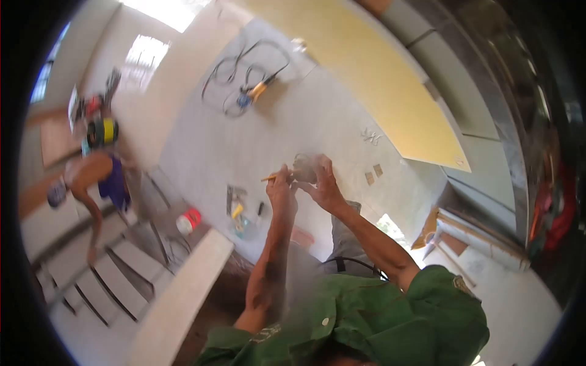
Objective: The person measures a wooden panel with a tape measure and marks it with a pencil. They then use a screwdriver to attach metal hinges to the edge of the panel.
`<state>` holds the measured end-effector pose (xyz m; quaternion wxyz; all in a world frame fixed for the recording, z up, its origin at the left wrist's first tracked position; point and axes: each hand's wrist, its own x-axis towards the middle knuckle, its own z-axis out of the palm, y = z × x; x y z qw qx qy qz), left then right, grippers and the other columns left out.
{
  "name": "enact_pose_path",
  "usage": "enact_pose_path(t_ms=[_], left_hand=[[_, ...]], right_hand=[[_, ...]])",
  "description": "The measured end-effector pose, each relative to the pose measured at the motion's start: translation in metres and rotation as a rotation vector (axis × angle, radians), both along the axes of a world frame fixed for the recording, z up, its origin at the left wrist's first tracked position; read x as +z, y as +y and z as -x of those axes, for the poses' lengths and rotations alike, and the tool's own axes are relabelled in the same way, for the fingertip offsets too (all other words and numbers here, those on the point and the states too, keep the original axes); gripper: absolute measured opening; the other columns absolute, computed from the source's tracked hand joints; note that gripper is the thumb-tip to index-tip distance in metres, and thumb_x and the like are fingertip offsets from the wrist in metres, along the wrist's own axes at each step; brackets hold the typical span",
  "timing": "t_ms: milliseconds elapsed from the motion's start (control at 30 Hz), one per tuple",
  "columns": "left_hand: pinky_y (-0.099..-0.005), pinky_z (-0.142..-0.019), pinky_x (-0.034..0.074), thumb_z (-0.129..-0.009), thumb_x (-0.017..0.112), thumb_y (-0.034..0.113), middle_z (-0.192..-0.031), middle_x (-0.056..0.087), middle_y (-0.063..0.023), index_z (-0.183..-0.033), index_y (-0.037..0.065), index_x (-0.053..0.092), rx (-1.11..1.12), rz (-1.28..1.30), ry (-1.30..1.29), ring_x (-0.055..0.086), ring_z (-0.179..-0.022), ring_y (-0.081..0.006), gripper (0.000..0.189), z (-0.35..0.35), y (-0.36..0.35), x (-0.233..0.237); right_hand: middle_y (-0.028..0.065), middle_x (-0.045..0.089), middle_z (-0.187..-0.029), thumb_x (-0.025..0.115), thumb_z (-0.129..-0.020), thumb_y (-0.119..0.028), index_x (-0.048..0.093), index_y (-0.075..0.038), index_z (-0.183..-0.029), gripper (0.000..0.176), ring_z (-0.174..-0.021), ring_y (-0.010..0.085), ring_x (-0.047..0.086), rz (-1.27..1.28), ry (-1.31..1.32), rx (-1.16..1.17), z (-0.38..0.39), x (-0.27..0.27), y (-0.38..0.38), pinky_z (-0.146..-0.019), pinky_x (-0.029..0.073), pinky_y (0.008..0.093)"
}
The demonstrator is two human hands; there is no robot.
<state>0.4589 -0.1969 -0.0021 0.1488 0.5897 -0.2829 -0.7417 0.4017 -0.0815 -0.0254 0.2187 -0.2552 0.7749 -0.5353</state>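
Both of my hands are raised close together in front of me, over the pale floor. Between the fingers of my left hand [281, 188] is a thin yellow pencil [268, 179], its end sticking out to the left. My right hand [325, 188] is closed around a dark, roundish object [303, 169]. Blur hides this object's details, and I cannot tell its kind. The fingertips of my left hand are right at its lower left side.
A yellow-and-blue power tool [256, 93] lies ahead with its black cord looped. Small tools [237, 211] lie left of my arms, near a red-and-white container [188, 221]. A yellow panel [366, 79] stands at right. Another person [91, 177] bends over a slatted metal frame [116, 283].
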Motion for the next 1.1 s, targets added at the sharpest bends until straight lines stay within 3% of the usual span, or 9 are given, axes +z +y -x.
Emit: enact_pose_path(t_ms=[100, 133, 500, 600, 700, 767, 867, 967, 1100], left_hand=[[-0.0288, -0.061, 0.045, -0.093, 0.063, 0.023, -0.092, 0.058, -0.0073, -0.099, 0.003, 0.055, -0.032, -0.062, 0.030, 0.056, -0.081, -0.0157, 0.022, 0.039, 0.014, 0.016], [-0.0324, -0.072, 0.042, -0.093, 0.063, 0.030, -0.095, 0.059, -0.0037, -0.101, 0.007, 0.060, -0.101, -0.086, 0.048, 0.053, -0.087, -0.0148, 0.025, 0.047, 0.016, 0.021], [-0.0263, -0.059, 0.043, -0.097, 0.055, 0.028, -0.078, 0.059, -0.0054, -0.097, 0.001, 0.058, -0.307, -0.236, 0.070, 0.054, -0.069, -0.0142, 0.027, 0.136, 0.013, 0.093], [-0.0243, -0.055, 0.043, -0.097, 0.054, 0.027, -0.079, 0.060, -0.0059, -0.096, -0.001, 0.058, -0.423, -0.238, 0.052, 0.054, -0.065, -0.0128, 0.028, 0.160, 0.019, 0.111], [-0.0253, -0.053, 0.046, -0.096, 0.055, 0.024, -0.080, 0.060, -0.0069, -0.095, -0.002, 0.057, -0.609, -0.204, 0.048, 0.055, -0.065, -0.0129, 0.026, 0.175, 0.004, 0.084], [-0.0270, -0.054, 0.048, -0.095, 0.056, 0.022, -0.081, 0.061, -0.0079, -0.093, -0.002, 0.057, -0.782, -0.202, 0.131, 0.058, -0.067, -0.0142, 0.023, 0.173, -0.013, 0.081], [-0.0252, -0.057, 0.048, -0.094, 0.057, 0.020, -0.085, 0.061, -0.0083, -0.091, 0.000, 0.056, -0.673, -0.189, -0.024, 0.061, -0.070, -0.0150, 0.021, 0.186, -0.021, 0.073], [-0.0239, -0.056, 0.046, -0.093, 0.057, 0.018, -0.089, 0.060, -0.0077, -0.091, 0.002, 0.056, -0.484, 0.010, 0.098, 0.062, -0.071, -0.0152, 0.016, 0.198, -0.058, -0.003], [-0.0238, -0.056, 0.046, -0.092, 0.059, 0.022, -0.091, 0.059, -0.0056, -0.098, 0.006, 0.058, -1.261, 0.125, 0.185, 0.063, -0.077, -0.0151, 0.017, 0.208, -0.080, 0.012]], right_hand=[[0.0198, 0.032, -0.140, 0.074, -0.080, -0.014, 0.044, -0.011, -0.126, 0.055, -0.119, 0.0395, 0.049, -0.137, 0.011, 0.025, 0.049, 0.031, 0.015, -0.095, 0.047, 0.0406], [0.0187, 0.032, -0.141, 0.073, -0.080, -0.013, 0.044, -0.011, -0.125, 0.054, -0.121, 0.0396, 0.048, -0.103, 0.049, 0.036, 0.064, 0.042, 0.020, -0.095, 0.047, 0.0415], [0.0166, 0.041, -0.135, 0.077, -0.068, -0.016, 0.047, -0.003, -0.119, 0.061, -0.124, 0.0360, 0.044, -0.235, 0.630, 0.143, 0.148, 0.096, 0.042, -0.088, 0.049, 0.0427], [0.0183, 0.045, -0.128, 0.078, -0.065, -0.018, 0.048, 0.000, -0.117, 0.063, -0.119, 0.0349, 0.048, -0.263, 0.505, 0.104, 0.153, 0.083, 0.039, -0.084, 0.049, 0.0429], [0.0207, 0.046, -0.121, 0.069, -0.081, -0.022, 0.045, 0.000, -0.117, 0.048, -0.114, 0.0394, 0.050, -0.347, 0.319, 0.027, 0.155, 0.084, 0.033, -0.090, 0.046, 0.0477], [0.0210, 0.046, -0.119, 0.070, -0.079, -0.020, 0.044, 0.000, -0.117, 0.050, -0.112, 0.0402, 0.051, -0.383, 0.210, -0.001, 0.149, 0.089, 0.030, -0.090, 0.046, 0.0475], [0.0217, 0.045, -0.120, 0.072, -0.074, -0.018, 0.043, 0.000, -0.118, 0.056, -0.109, 0.0407, 0.052, -0.396, 0.054, -0.108, 0.135, 0.093, 0.017, -0.090, 0.047, 0.0470], [0.0208, 0.047, -0.116, 0.078, -0.068, -0.020, 0.042, -0.001, -0.119, 0.065, -0.109, 0.0393, 0.052, -0.535, -0.158, -0.142, 0.124, 0.112, 0.026, -0.088, 0.047, 0.0456], [0.0187, 0.053, -0.109, 0.085, -0.060, -0.022, 0.041, -0.002, -0.121, 0.078, -0.105, 0.0359, 0.054, -0.420, -0.324, -0.363, 0.106, 0.117, 0.044, -0.086, 0.048, 0.0432]])
